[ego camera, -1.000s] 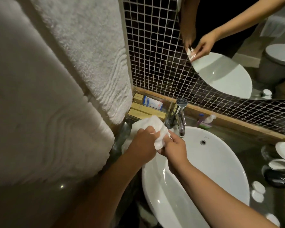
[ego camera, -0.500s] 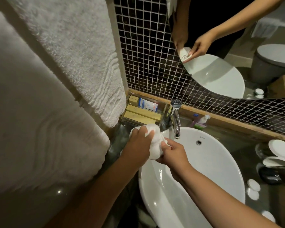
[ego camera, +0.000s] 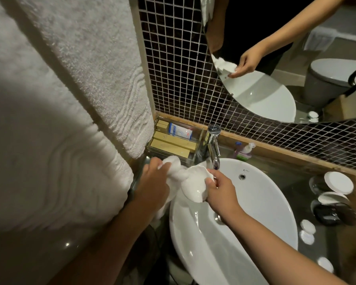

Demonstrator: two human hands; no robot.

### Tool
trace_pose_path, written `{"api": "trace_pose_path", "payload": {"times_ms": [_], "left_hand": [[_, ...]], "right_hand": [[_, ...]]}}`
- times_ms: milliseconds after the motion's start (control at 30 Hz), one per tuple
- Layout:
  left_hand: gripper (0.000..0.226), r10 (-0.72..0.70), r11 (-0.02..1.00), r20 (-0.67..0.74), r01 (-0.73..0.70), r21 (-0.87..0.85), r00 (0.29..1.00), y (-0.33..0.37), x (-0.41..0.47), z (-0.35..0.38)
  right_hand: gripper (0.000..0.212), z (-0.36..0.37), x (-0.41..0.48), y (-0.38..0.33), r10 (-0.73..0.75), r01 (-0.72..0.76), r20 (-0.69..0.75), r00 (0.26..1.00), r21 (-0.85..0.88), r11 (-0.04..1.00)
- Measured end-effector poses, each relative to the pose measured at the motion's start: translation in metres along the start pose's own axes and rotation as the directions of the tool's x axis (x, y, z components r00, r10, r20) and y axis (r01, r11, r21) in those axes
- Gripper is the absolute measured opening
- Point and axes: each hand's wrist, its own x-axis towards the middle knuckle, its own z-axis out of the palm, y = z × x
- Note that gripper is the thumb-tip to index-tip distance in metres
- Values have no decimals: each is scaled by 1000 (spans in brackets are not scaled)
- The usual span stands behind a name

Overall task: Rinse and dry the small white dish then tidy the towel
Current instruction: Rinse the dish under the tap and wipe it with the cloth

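Note:
The small white dish [ego camera: 194,185] is held tilted above the left rim of the white basin [ego camera: 261,204], and its glossy inside shows. My right hand [ego camera: 220,192] pinches the dish's right edge with thumb and fingers. My left hand [ego camera: 153,182] grips a small white towel [ego camera: 176,170], bunched up. The towel touches the dish's upper left rim and part of it hangs down below my left hand.
A chrome tap [ego camera: 213,148] stands right behind the dish. A clear tray of boxed toiletries [ego camera: 173,140] sits at the back left. Big white towels [ego camera: 86,68] hang at the left. Glasses with white lids [ego camera: 338,183] and small round caps [ego camera: 307,227] stand at the right. A mirror [ego camera: 296,58] is above.
The towel covered the dish between both hands before. Now my left hand has drawn the towel to the left and the dish's inside is uncovered in my right hand.

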Motion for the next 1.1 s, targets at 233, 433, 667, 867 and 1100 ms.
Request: {"api": "trace_pose_path", "payload": {"times_ms": [233,433,667,867,1100], "left_hand": [[22,-118,904,233,202,-376,965,7,5,-2],[24,-175,672,212,274,-688,961,-5,-12,-17],[39,-5,996,-372,-30,-87,928,-4,-20,-11],[52,-10,991,-130,-7,-134,991,-18,-21,57],[76,-117,977,251,66,202,961,-77,-19,112]], "right_hand": [[30,13,-19,-7,-71,56,140,988,113,992],[31,29,-11,-20,-76,75,166,983,14,997],[28,22,-1,-2,60,-62,96,994,9,998],[30,11,2,22,146,-145,-35,989,33,989],[32,-8,3,52,212,-211,-46,976,18,977]]}}
